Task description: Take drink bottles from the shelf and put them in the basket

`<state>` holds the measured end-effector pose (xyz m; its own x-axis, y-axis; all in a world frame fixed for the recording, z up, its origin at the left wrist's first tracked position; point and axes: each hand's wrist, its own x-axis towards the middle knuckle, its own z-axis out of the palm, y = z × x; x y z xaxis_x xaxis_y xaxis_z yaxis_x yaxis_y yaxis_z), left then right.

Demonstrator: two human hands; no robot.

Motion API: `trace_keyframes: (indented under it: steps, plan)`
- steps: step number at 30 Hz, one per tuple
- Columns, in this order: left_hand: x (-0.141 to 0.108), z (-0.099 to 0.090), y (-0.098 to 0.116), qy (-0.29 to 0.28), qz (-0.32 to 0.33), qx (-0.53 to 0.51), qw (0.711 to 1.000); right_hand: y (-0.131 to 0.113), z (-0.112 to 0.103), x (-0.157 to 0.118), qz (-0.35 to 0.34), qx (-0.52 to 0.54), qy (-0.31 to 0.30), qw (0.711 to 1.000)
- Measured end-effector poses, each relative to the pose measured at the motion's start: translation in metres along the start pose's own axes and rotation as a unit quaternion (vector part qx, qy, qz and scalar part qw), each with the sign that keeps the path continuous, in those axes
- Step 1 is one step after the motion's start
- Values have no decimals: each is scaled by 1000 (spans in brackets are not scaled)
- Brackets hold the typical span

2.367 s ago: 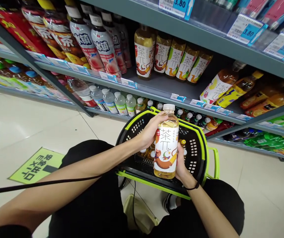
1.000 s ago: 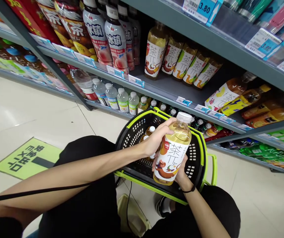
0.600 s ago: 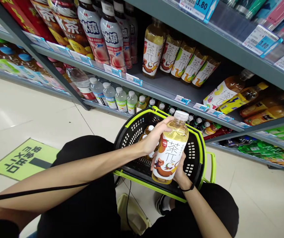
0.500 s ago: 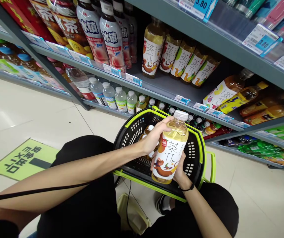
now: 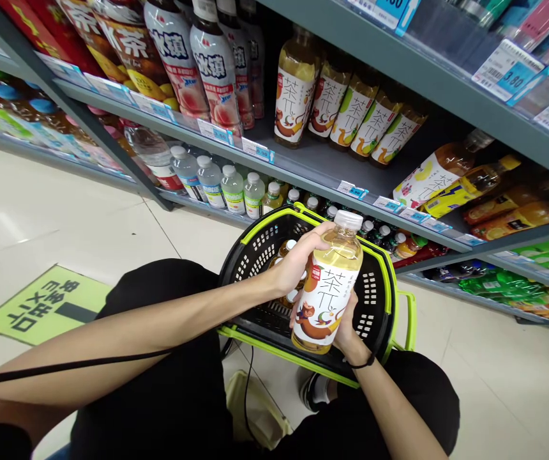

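A large bottle of pale yellow tea [image 5: 328, 291], with a white cap and a white illustrated label, is held tilted between my two hands. My left hand [image 5: 297, 260] grips its upper left side near the shoulder, with the thumb on the clear plastic. From behind and below, my right hand [image 5: 348, 326] supports it on the right side; most of its fingers are hidden by the bottle. Right under the bottle is a black shopping basket [image 5: 250, 271] with lime-green rims. Several small white-capped bottles [image 5: 290, 245] lie in it, partly covered by my left hand.
A grey shelf [image 5: 322, 156] ahead carries matching tea bottles [image 5: 296, 96] and peach drink bottles [image 5: 214, 70]. White-capped bottles [image 5: 233, 190] line the bottom shelf behind the basket. My knees flank the basket. A green exit sign [image 5: 39, 303] is on the tiled floor at left.
Almost nothing differs. The view has shifted very slightly, and the tea bottle stays in both hands above the basket.
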<state>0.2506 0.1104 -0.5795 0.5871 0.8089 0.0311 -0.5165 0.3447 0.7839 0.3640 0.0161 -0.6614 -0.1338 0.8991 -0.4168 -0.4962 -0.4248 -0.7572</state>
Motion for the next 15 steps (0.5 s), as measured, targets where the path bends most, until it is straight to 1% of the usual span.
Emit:
trace_keyframes:
  steps: [5,11,15]
  plan:
    - [0,0,0,4,-8,-2,1000,0,-2,0,10,0,-4,1000]
    - [0,0,-1,3,-20,-7,1000,0,-1,-1,-4,12,-14,1000]
    - [0,0,0,-2,-17,-5,1000,0,-2,-1,-5,11,-9,1000]
